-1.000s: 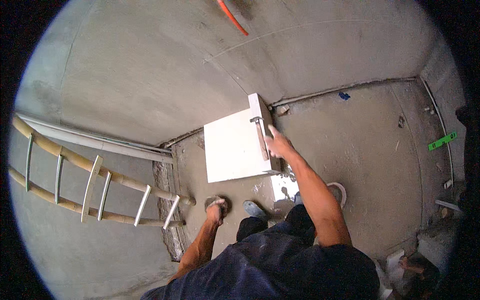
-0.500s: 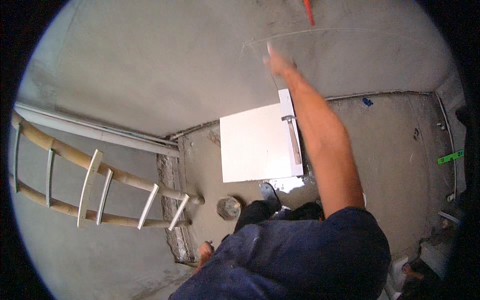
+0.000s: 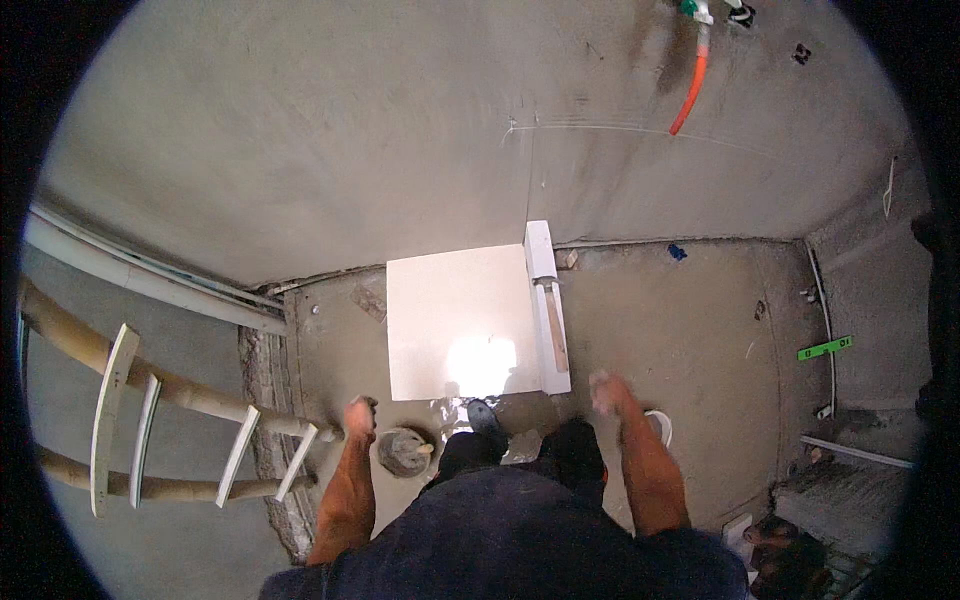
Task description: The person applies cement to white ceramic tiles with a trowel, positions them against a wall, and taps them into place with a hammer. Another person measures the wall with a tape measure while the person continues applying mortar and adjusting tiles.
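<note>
Beyond the left hand [image 3: 360, 418] and right hand [image 3: 607, 392], whose grip I cannot tell, a white tile [image 3: 455, 310] lies on damp grey floor [image 3: 680, 330] near a bare wall [image 3: 350, 150].

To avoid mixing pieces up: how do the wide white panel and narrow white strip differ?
The wide white panel is broad and nearly square; the narrow white strip is long and slim. The panel shows bright glare; the strip has a hammer on it. Both look whitish.
</note>
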{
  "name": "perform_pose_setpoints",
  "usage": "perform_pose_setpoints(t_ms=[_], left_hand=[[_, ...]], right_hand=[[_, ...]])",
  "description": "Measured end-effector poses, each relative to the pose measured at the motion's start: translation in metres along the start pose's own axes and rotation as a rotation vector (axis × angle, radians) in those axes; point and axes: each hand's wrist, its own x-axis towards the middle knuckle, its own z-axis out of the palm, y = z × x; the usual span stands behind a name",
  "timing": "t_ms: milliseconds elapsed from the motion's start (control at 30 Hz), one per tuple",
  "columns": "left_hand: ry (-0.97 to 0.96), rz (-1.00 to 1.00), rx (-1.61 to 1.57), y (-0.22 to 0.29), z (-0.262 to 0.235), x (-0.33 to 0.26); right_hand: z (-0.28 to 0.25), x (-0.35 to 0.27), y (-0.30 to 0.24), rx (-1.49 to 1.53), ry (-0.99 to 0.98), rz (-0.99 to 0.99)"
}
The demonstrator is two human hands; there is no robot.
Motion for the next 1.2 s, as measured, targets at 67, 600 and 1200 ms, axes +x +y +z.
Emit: perform_pose_setpoints(t_ms=[67,600,1200], left_hand=[[-0.086,0.485,0.382,0.014,0.042,0.013],[-0.381,0.838,0.374,0.134,0.401,0.030],[-0.146,2.218,0.367,0.182,0.664,0.228]], right_hand=[[0.044,-0.063,0.037,0.522,0.000,0.209],[-0.063,0.150,-0.076,0.040,0.037,-0.147],[-0.058,0.268,-0.008,0.083,0.311,-0.491]])
